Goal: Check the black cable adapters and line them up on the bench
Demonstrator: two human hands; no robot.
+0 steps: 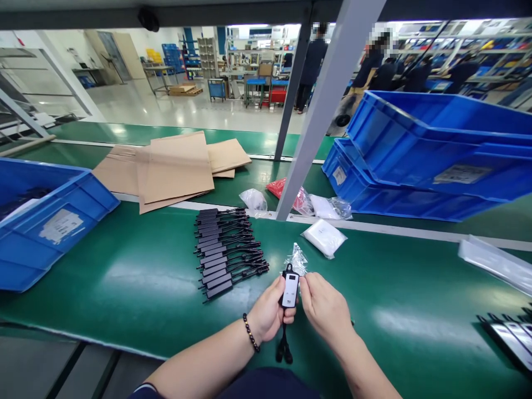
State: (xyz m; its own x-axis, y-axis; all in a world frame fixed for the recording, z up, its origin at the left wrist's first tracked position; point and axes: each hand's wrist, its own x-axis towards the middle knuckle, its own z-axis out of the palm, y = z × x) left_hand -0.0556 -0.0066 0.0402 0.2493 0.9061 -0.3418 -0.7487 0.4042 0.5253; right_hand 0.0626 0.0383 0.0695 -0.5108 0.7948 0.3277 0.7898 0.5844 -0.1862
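My left hand [268, 313] is closed round a small black device with a white face [290, 287], held upright over the green mat [145, 277]; its short black cable [284, 346] hangs below. My right hand [324, 307] pinches the device's right edge together with a crinkled clear plastic bag [296, 257] that sticks up behind it. To the left, a row of several identical black devices with cables [226, 252] lies on the mat.
A blue bin [45, 221] stands at the left, stacked blue bins [424, 160] at the back right. Flat cardboard [174, 166], small bags [324, 237], a clear tray [494, 260] and more devices [511, 335] lie around. A grey post [316, 122] rises ahead. People stand far behind.
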